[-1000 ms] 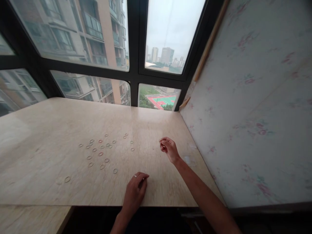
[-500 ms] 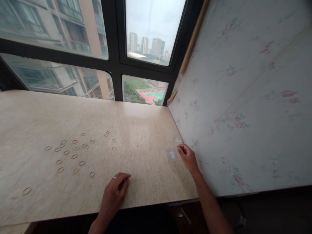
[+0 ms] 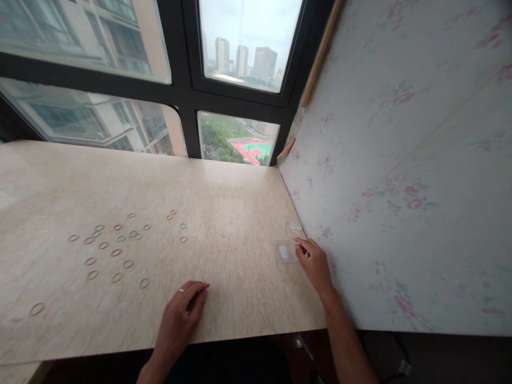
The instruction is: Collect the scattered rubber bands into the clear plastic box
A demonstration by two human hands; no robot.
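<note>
Several thin, coloured rings [image 3: 116,252], which look like bands or hoops, lie scattered over the left part of the pale marble-look sill. My left hand [image 3: 183,313] rests at the sill's front, right of the rings, fingers and thumb drawn together; nothing shows in them. A small clear plastic box [image 3: 282,252] with a whitish patch inside sits near the right wall. Over its right edge, my right hand [image 3: 316,262] has thumb and fingers pinched; whatever is between them is too small to make out. A clear plastic piece [image 3: 294,226], perhaps a lid, lies just behind the box.
The flower-patterned wall [image 3: 400,202] rises close beside my right hand. Dark window frames [image 3: 186,101] stand along the sill's back edge. The sill's front edge [image 3: 248,338] drops off just before me, with a dark space below.
The view has shifted slightly, so the rings appear a little further left. My right hand stays beside the box, with its pinched fingers slightly turned. The left hand rests much as before.
</note>
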